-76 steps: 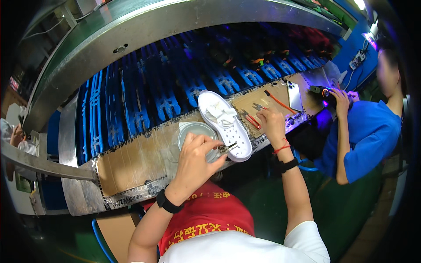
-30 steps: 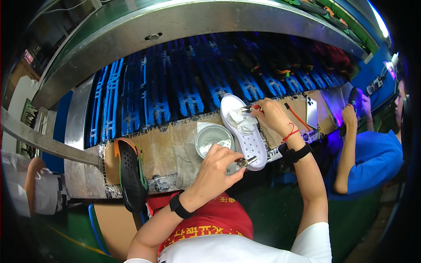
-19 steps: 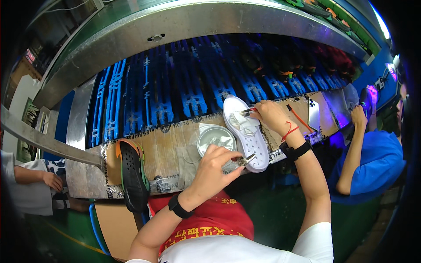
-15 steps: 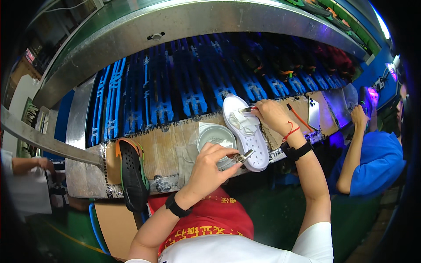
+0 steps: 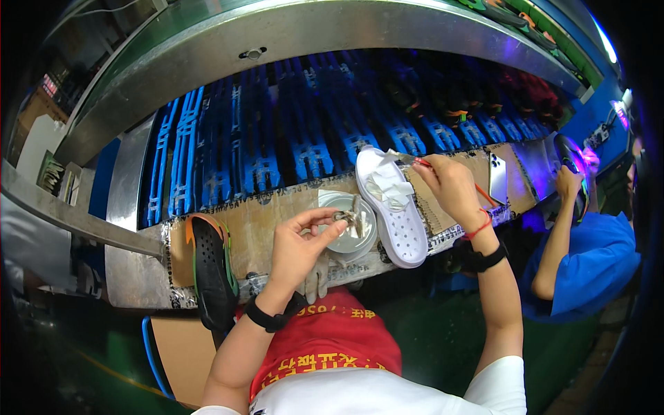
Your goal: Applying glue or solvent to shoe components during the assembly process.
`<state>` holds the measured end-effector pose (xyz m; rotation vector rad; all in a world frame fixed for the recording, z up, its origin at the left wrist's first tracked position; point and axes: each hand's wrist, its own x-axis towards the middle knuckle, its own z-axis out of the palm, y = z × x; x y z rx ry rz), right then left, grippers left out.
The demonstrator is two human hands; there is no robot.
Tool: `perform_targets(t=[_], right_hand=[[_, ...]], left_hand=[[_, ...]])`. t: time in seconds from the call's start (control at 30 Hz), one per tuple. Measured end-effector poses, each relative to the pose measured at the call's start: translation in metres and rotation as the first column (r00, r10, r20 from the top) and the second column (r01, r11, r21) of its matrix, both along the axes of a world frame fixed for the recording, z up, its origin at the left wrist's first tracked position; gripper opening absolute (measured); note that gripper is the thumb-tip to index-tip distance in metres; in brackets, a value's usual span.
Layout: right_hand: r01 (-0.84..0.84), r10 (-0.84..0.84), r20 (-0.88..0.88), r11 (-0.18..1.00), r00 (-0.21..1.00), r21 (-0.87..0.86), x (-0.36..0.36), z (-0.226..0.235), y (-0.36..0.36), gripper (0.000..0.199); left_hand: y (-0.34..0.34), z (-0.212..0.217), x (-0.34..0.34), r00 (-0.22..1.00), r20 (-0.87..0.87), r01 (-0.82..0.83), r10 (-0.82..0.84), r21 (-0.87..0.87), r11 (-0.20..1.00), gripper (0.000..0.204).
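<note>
left hand point(image 5: 299, 242) has moved its brush point(image 5: 351, 220) over the tin point(image 5: 349, 228), grip clamped.

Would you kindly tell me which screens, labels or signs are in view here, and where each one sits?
Smartphone: flat on the cardboard-covered bench edge, right of the white clog; slim rectangle, pale silvery back up.
Printed apron front: red cloth at the person's waist, yellow lettering.
Other labels: none clear enough to tell.
</note>
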<state>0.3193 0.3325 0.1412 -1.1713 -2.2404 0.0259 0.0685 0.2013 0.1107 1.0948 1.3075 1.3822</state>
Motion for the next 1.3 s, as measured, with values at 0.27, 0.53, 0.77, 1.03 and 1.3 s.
perform_targets(t=[0.27,0.53,0.77,1.03,1.3], right_hand=[[-0.102,-0.039,-0.328,0.909,0.944,-0.404,-0.042,0.022,-0.095,0.020],[-0.107,-0.051,-0.334,0.892,0.941,-0.439,-0.071,-0.009,-0.137,0.017],[-0.089,-0.068,-0.310,0.882,0.948,-0.463,-0.080,-0.010,-0.137,0.020],[-0.110,-0.081,-0.368,0.877,0.926,-0.469,-0.083,-0.012,-0.138,0.021],[-0.091,-0.112,-0.362,0.862,0.925,-0.498,-0.089,-0.007,-0.129,0.024]], left_hand=[[-0.011,0.002,-0.025,0.967,0.247,-0.027,0.065,-0.155,0.988,0.031],[-0.017,-0.002,-0.030,0.952,0.288,-0.049,0.098,-0.175,0.983,0.030],[-0.021,0.005,-0.029,0.961,0.266,-0.031,0.076,-0.168,0.985,0.030],[-0.020,0.006,-0.027,0.958,0.249,-0.108,0.141,-0.141,0.984,0.027],[-0.021,0.007,-0.025,0.973,0.197,-0.094,0.122,-0.144,0.985,0.026]])
